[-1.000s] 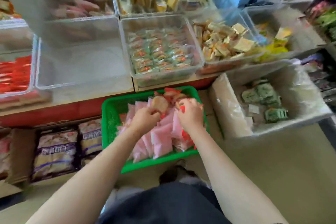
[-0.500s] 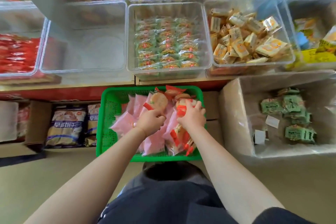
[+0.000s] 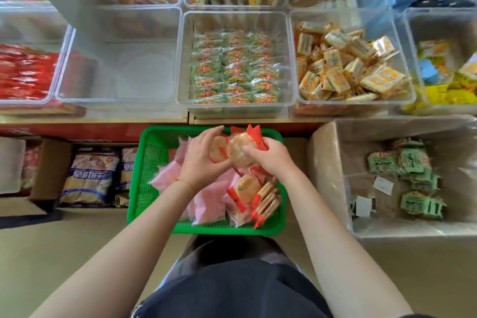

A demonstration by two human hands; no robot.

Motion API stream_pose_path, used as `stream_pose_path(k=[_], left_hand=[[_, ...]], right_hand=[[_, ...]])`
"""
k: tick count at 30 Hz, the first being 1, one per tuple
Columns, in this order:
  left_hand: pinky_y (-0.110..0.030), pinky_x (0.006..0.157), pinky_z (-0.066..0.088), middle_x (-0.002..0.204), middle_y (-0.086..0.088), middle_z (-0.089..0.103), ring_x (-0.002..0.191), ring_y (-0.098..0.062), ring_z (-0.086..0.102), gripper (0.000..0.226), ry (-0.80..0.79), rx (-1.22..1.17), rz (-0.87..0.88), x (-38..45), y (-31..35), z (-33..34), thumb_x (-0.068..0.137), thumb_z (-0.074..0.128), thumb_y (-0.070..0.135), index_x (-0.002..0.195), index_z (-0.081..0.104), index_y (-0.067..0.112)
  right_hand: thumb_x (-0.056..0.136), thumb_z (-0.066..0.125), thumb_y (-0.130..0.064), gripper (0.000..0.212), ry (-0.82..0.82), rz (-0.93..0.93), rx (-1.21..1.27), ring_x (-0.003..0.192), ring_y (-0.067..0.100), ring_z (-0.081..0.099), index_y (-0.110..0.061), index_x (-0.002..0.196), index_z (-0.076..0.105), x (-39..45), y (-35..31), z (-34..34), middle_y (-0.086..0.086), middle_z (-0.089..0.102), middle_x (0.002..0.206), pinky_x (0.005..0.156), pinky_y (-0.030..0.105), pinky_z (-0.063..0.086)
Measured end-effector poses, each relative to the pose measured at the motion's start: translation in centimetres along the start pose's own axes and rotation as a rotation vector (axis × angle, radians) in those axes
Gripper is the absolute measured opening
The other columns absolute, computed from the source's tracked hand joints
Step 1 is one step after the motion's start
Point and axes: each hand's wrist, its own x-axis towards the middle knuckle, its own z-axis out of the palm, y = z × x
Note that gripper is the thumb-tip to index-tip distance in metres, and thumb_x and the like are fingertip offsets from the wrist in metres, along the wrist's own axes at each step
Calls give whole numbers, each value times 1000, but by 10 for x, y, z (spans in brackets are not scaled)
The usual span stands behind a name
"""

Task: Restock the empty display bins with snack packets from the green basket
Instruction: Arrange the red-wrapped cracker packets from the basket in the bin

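A green basket (image 3: pixel 147 175) stands on the floor below the shelf, filled with pink packets (image 3: pixel 209 204) and red-edged round cracker packets (image 3: pixel 247 188). Both hands are over its far half. My right hand (image 3: pixel 268 157) grips a stack of red-edged cracker packets (image 3: pixel 240 150). My left hand (image 3: pixel 198 160) cups the same stack from the left, fingers curled round it. An empty clear display bin (image 3: pixel 118 67) sits on the shelf up and to the left of the basket.
Clear bins hold green packets (image 3: pixel 235 70), orange-white packets (image 3: pixel 343 64) and red packets (image 3: pixel 23 72). A plastic-lined cardboard box (image 3: pixel 330 188) with green packets stands right of the basket. Boxes of bagged biscuits (image 3: pixel 90 178) sit left, under the shelf.
Both hands have gathered round cracker packets into a stack and raised it slightly above the basket's contents. The camera has tilted, bringing the bins lower in view.
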Motion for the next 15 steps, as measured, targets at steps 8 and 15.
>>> stream_pose_path(k=[8, 15], left_hand=[[-48, 108, 40, 149, -3, 37, 136, -23, 37, 104, -228, 237, 101, -13, 19, -9, 69, 79, 55, 154, 21, 36], [-54, 90, 54, 123, -18, 64, 103, -32, 66, 60, -409, -942, -475, -18, -6, -64, 75, 73, 21, 131, 52, 16]], right_hand=[[101, 49, -44, 41, -374, 164, 666, 88, 25, 69, -13, 122, 65, -18, -11, 31, 13, 71, 101, 83, 46, 58], [87, 65, -55, 53, -220, 74, 543, 101, 22, 67, -19, 125, 55, -27, -13, 65, 6, 67, 118, 90, 39, 54]])
